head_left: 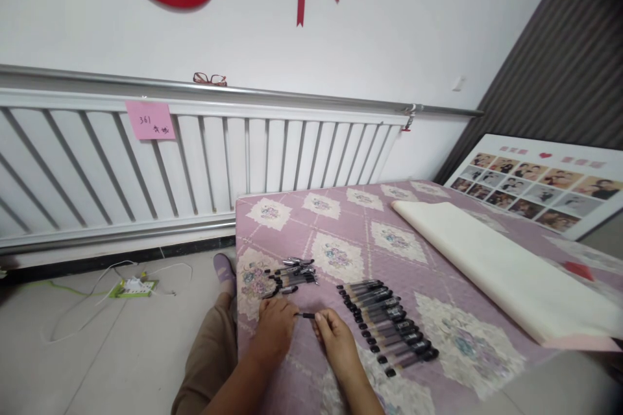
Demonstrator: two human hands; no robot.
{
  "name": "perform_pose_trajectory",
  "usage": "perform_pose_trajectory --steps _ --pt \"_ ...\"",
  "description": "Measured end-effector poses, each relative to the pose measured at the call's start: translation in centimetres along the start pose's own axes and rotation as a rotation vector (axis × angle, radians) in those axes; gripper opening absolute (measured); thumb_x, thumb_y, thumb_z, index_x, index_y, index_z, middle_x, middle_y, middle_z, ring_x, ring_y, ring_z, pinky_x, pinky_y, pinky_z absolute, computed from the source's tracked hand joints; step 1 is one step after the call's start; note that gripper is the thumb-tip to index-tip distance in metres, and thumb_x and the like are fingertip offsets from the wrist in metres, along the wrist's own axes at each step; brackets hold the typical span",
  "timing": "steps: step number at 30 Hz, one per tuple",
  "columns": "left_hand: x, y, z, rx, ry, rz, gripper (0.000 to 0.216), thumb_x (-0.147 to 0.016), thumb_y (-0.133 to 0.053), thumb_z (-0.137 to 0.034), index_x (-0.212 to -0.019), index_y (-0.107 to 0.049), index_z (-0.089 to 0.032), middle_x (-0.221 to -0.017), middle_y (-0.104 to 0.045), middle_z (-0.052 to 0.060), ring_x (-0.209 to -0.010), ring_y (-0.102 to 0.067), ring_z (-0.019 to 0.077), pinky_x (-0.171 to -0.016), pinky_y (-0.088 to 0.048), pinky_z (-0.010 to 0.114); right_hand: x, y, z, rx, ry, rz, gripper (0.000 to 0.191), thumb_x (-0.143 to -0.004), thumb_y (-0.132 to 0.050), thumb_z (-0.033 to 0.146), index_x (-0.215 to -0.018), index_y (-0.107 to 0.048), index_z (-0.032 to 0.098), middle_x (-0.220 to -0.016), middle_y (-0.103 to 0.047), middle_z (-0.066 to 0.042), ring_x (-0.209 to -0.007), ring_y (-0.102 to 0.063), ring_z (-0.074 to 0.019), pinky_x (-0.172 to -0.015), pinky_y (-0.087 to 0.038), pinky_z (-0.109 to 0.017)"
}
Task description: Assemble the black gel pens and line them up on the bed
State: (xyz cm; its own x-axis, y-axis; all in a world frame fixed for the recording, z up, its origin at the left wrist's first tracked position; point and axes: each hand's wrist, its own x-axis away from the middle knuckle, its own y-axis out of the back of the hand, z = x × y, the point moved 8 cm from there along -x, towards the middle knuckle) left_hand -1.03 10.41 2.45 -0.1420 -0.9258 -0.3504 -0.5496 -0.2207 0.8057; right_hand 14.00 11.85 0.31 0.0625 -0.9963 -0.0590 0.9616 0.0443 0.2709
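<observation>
My left hand is closed with its fingers curled. From its fingertips a thin dark tip runs to the black end of a pen, which my right hand pinches between thumb and fingers. Most of the pen's length is hidden, so I cannot tell whether it is whole or in two parts. Just beyond my left hand lies a loose pile of pen parts, dark and silvery. To the right of my right hand, several black-ended pens with clear barrels lie side by side in a slanting row.
A purple flowered cloth covers the table. On its right side rest a cream folded sheet and a photo board. A white radiator stands along the wall. Cables and a power strip lie on the floor at left.
</observation>
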Motion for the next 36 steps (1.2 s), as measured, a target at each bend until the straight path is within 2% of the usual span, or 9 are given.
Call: perform_pose_trajectory --steps 4,10,16,21,24,27,33,36 --pt "-0.02 0.25 -0.14 0.001 0.008 0.001 0.020 -0.091 -0.047 -0.016 -0.093 -0.064 -0.027 -0.095 -0.064 -0.001 -0.095 -0.054 0.0179 -0.090 -0.030 0.036 -0.11 -0.06 -0.48 -0.055 -0.034 0.003 0.030 -0.078 -0.054 0.049 -0.087 -0.060 0.021 -0.062 -0.052 0.004 -0.054 -0.046 -0.0134 -0.052 -0.037 -0.024" --pt "-0.09 0.56 -0.24 0.006 0.017 -0.009 0.020 -0.090 -0.049 -0.015 -0.092 -0.064 -0.027 -0.094 -0.064 -0.001 -0.095 -0.054 0.0178 -0.089 -0.031 0.036 0.03 -0.09 0.15 0.017 -0.001 0.007 0.036 -0.081 -0.050 0.052 -0.063 -0.054 0.021 -0.056 -0.047 0.004 -0.054 -0.044 -0.0130 -0.052 -0.036 -0.023" --pt "-0.07 0.28 -0.03 0.006 0.018 -0.002 0.019 -0.090 -0.049 -0.016 -0.094 -0.064 -0.027 -0.096 -0.064 0.000 -0.095 -0.054 0.0183 -0.091 -0.030 0.036 0.03 -0.07 0.00 -0.047 -0.045 -0.002 0.034 -0.078 -0.054 0.054 -0.084 -0.060 0.021 -0.060 -0.051 0.004 -0.052 -0.045 -0.0130 -0.050 -0.036 -0.023" --pt "-0.08 0.55 -0.02 0.027 0.042 0.012 0.021 -0.090 -0.047 -0.015 -0.093 -0.064 -0.027 -0.095 -0.064 0.000 -0.095 -0.053 0.0188 -0.090 -0.031 0.037 0.02 -0.13 0.17 0.002 -0.022 0.009 0.035 -0.080 -0.051 0.053 -0.066 -0.055 0.021 -0.055 -0.048 0.004 -0.051 -0.043 -0.0119 -0.050 -0.035 -0.023" --pt "-0.10 0.64 -0.09 0.031 0.043 0.014 0.021 -0.090 -0.047 -0.015 -0.093 -0.064 -0.027 -0.094 -0.064 0.000 -0.095 -0.053 0.0189 -0.091 -0.030 0.037 -0.03 0.14 0.19 0.000 -0.020 -0.033 0.035 -0.078 -0.053 0.055 -0.074 -0.060 0.021 -0.057 -0.052 0.003 -0.052 -0.046 -0.0133 -0.050 -0.038 -0.023" --pt "-0.07 0.60 -0.17 0.022 0.036 0.014 0.021 -0.090 -0.047 -0.016 -0.092 -0.064 -0.027 -0.094 -0.063 0.000 -0.095 -0.053 0.0190 -0.091 -0.031 0.037 -0.11 -0.04 -0.06 -0.028 -0.025 -0.017 0.035 -0.076 -0.055 0.054 -0.083 -0.063 0.021 -0.060 -0.055 0.002 -0.053 -0.047 -0.0137 -0.050 -0.039 -0.024" --pt "-0.05 0.47 -0.18 -0.030 0.036 0.029 0.019 -0.090 -0.048 -0.018 -0.093 -0.065 -0.027 -0.095 -0.063 0.000 -0.095 -0.054 0.0181 -0.091 -0.032 0.035 -0.17 -0.28 -0.48 0.047 -0.035 0.009 0.040 -0.081 -0.048 0.057 -0.062 -0.053 0.021 -0.054 -0.048 0.003 -0.050 -0.042 -0.0130 -0.048 -0.034 -0.023" --pt "-0.10 0.56 -0.13 -0.032 0.043 0.023 0.020 -0.090 -0.048 -0.017 -0.093 -0.065 -0.027 -0.095 -0.063 0.000 -0.094 -0.054 0.0181 -0.091 -0.032 0.036 -0.20 -0.18 -0.53 0.015 -0.060 -0.003 0.037 -0.078 -0.051 0.057 -0.069 -0.057 0.021 -0.056 -0.050 0.003 -0.050 -0.043 -0.0131 -0.047 -0.034 -0.023"
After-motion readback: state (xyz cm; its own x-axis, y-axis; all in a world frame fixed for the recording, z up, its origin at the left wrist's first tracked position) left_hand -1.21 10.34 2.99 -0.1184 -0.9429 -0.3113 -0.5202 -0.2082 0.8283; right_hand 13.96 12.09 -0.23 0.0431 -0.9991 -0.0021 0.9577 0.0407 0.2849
